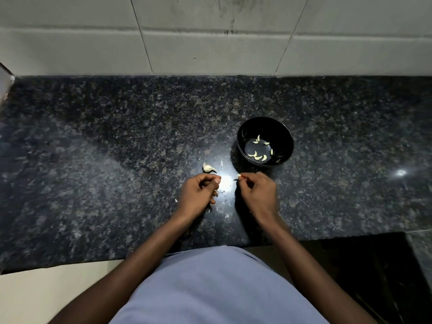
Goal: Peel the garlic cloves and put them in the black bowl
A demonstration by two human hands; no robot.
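On the dark speckled tabletop (117, 148), near its front edge, both hands are low over the stone, just apart. Right hand (256, 195): fingers curled, thumb and forefinger pinching a small pale garlic clove (239, 176) at the fingertips; clove is off the surface, just short of the black bowl (243, 136). Left hand (198, 192): fingers curled in, thumb against forefinger; can't tell whether anything is held in it. Black bowl sits upright just beyond the right hand, with several peeled cloves (257, 157) scattered over its bottom. Remaining garlic piece (208, 168), skin on, lies on the tabletop just beyond the left hand, left of the bowl, not touching either. Skin scraps (222, 197) are strewn on the tabletop between and under the hands; one flake (221, 163) sits between garlic piece and bowl. Tiled wall (210, 43) runs behind the tabletop. Blue-grey shirt (217, 288) fills the bottom of the view.
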